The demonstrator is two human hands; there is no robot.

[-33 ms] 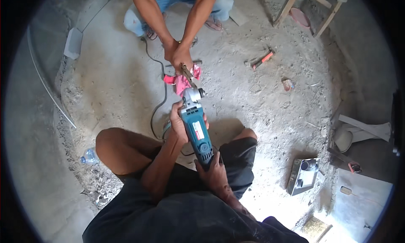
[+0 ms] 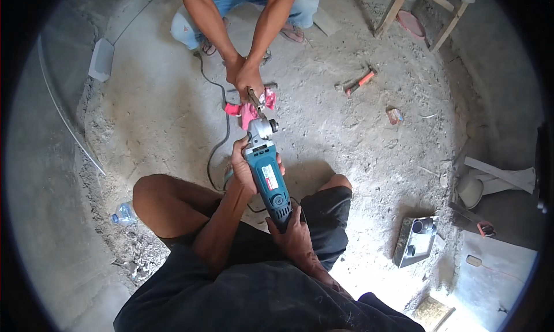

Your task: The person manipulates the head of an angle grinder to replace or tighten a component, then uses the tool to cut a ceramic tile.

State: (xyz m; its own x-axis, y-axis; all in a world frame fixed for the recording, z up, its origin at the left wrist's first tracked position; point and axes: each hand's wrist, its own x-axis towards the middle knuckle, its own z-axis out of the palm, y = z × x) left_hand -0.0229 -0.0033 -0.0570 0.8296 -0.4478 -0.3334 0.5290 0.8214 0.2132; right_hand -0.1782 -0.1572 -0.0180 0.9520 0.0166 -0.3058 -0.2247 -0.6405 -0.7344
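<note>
A teal angle grinder (image 2: pixel 270 176) lies lengthwise between my hands, its silver gear head pointing away from me. My left hand (image 2: pixel 243 164) is wrapped round the front of its body, just behind the head. Closed round the dark rear end is my right hand (image 2: pixel 291 233). Beyond the grinder, a co-worker's hands (image 2: pixel 247 77) grip a narrow brownish metal piece (image 2: pixel 254 95) whose near end meets or overlaps the gear head; whether they touch I cannot tell. Pink cloth (image 2: pixel 249 114) lies beneath that piece. No large disc shows on the spindle (image 2: pixel 273 125).
A black cord (image 2: pixel 226 113) curves over the dusty floor on the left. A plastic bottle (image 2: pixel 123 214) lies by my left knee. Rightward are an orange-handled hammer (image 2: pixel 361 83), a crumpled wrapper (image 2: pixel 395 116) and a box-like tray (image 2: pixel 415 241). A wooden stand (image 2: pixel 392 12) is at the far right.
The grinder's head has shifted very slightly left and toward me. Both my hands keep their hold, and the co-worker's hands stay in place.
</note>
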